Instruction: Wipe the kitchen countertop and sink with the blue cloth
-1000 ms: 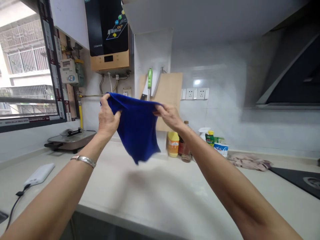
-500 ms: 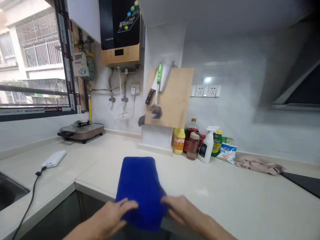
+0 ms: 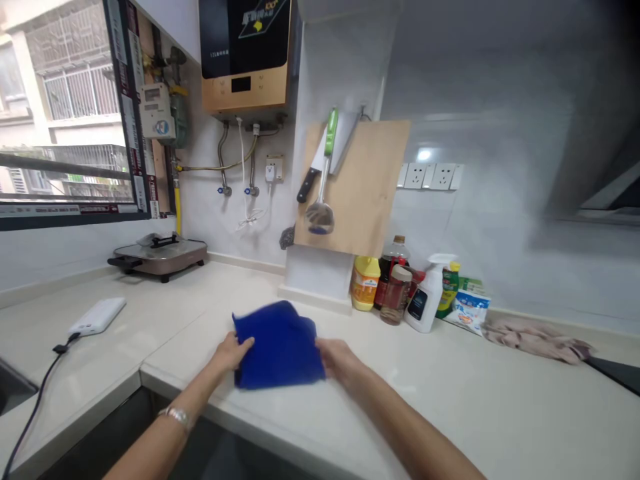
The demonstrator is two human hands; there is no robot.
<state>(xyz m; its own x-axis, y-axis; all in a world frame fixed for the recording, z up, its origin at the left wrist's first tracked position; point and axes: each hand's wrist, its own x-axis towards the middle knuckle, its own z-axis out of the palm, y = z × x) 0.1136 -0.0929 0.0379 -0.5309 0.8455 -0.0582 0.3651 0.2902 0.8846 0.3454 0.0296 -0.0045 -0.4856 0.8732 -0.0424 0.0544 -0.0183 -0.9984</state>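
Observation:
A plain deep-blue cloth (image 3: pixel 280 347) is stretched between my two hands over the front part of the counter. My left hand (image 3: pixel 233 352) pinches its left side, thumb on top. At the opposite side, my right hand (image 3: pixel 337 358) grips the edge, with its fingertips partly hidden by the cloth. The cloth's far edge is raised and uneven, while the near edge runs fairly straight. A metal-banded watch or bracelet (image 3: pixel 176 417) circles my left wrist.
White counter (image 3: pixel 450 400) turns a corner at left, where a power bank (image 3: pixel 97 316) with cable and an electric pan (image 3: pixel 160 255) sit. Bottles, including a spray bottle (image 3: pixel 427 293), and a crumpled beige cloth (image 3: pixel 537 339) line the wall. A cutting board (image 3: pixel 367 193) hangs with knives and a spatula (image 3: pixel 320 217).
Both hands have carried the blue cloth forward, from over the counter's front edge onto the counter. Its far part now looks folded or bunched lower. The view has shifted slightly.

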